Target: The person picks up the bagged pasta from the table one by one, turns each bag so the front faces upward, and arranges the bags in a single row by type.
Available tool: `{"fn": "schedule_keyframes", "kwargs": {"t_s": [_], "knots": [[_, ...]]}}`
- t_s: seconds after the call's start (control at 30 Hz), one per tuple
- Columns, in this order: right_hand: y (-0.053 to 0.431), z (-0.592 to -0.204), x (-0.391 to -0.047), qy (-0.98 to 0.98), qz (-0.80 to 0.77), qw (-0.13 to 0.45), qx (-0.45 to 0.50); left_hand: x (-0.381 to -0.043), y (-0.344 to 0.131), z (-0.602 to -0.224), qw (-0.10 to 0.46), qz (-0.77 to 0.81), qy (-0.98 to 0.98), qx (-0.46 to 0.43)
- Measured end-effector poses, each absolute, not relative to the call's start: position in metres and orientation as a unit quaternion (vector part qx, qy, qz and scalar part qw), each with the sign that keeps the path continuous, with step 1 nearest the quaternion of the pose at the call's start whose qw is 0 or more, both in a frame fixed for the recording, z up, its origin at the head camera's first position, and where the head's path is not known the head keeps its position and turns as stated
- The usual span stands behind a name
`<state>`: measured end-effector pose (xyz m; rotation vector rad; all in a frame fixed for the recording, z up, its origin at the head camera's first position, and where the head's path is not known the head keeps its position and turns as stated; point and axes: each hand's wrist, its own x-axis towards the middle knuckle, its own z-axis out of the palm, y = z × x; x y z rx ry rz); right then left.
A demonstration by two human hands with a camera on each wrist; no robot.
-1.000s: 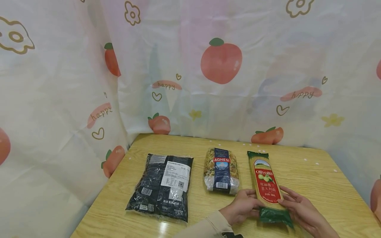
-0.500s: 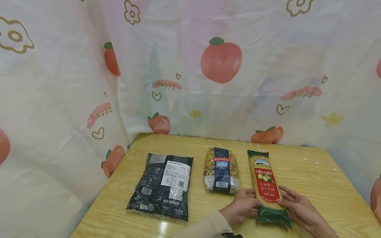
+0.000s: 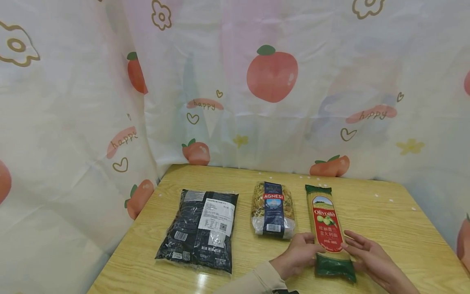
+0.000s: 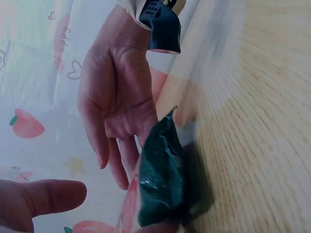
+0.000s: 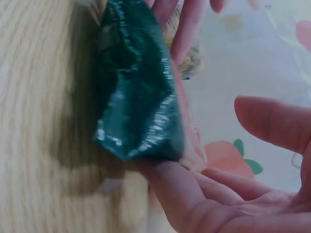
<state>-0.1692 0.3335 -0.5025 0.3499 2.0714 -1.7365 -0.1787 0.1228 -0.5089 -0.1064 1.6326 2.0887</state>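
Observation:
A long pack of Olivoilà spaghetti (image 3: 326, 218) with green ends and a red label lies on the table, its near end between the two hands. My left hand (image 3: 299, 254) is at its left side and my right hand (image 3: 372, 258) at its right. In the left wrist view the right hand's palm (image 4: 121, 92) faces the pack, fingers extended along it, and the left thumb (image 4: 56, 195) stands off it. The right wrist view has the right thumb (image 5: 274, 121) raised clear, while that hand's fingers touch the green end (image 5: 136, 97).
Left of the spaghetti lies an Agnesi pasta pack (image 3: 273, 210) with a dark blue band. Farther left is a large black bag (image 3: 198, 232) with a white label. A fruit-printed curtain (image 3: 235, 122) borders the wooden table (image 3: 389, 220) at the back and sides.
The spaghetti pack's near end has swung slightly left, so it lies straighter. Both hands stay beside it with little movement. The other two packs have not moved.

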Motion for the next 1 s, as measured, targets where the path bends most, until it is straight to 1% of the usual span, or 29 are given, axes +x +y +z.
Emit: {"fn": "schedule_keyframes", "kwargs": {"t_s": [0.2, 0.4, 0.53, 0.73, 0.87, 1.0], "knots": [[0.335, -0.494, -0.162, 0.764, -0.604, 0.202, 0.103, -0.176, 0.118, -0.502, 0.241, 0.767, 0.594, -0.025], [0.332, -0.482, -0.157, 0.798, -0.572, 0.179, 0.069, -0.179, 0.109, -0.498, 0.227, 0.771, 0.596, -0.012], [0.326, -0.479, -0.156, 0.79, -0.583, 0.173, 0.076, -0.182, 0.099, -0.499, 0.236, 0.76, 0.605, 0.001], [0.312, -0.474, -0.152, 0.779, -0.6, 0.15, 0.098, -0.183, 0.073, -0.497, 0.254, 0.752, 0.605, 0.065], [0.301, -0.472, -0.149, 0.778, -0.609, 0.125, 0.087, -0.185, 0.051, -0.494, 0.265, 0.742, 0.608, 0.098], [0.287, -0.469, -0.145, 0.776, -0.619, 0.105, 0.061, -0.188, 0.032, -0.488, 0.264, 0.737, 0.613, 0.108]]}}
